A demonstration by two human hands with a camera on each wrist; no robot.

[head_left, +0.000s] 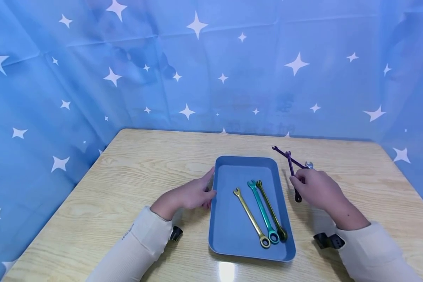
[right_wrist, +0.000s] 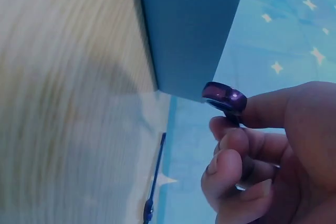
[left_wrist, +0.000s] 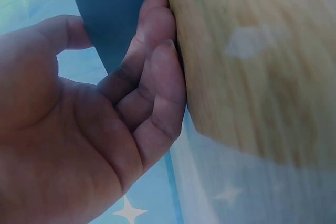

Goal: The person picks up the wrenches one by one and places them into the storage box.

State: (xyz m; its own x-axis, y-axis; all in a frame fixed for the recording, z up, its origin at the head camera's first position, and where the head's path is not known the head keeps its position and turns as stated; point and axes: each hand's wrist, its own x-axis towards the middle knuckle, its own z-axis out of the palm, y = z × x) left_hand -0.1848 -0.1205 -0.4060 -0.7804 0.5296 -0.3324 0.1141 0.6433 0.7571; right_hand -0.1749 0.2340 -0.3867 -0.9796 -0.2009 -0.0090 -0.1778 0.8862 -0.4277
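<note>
At the right of the frame, a glossy purple wrench (head_left: 291,166) is pinched near its ring end by the right hand (head_left: 315,190), seemingly for a light, controlled hold. At centre, the smooth blue-grey tray (head_left: 227,176), where three slender metallic wrenches (head_left: 264,211) are laid, is touched at its left side by the left hand (head_left: 194,192), its fingers relaxed, probably for steadying on the wood-grained table (head_left: 144,168).

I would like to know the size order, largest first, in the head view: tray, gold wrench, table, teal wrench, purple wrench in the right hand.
1. Table
2. Tray
3. Gold wrench and teal wrench: alike in length, so unranked
4. Held purple wrench: looks shortest, though partly covered
</note>
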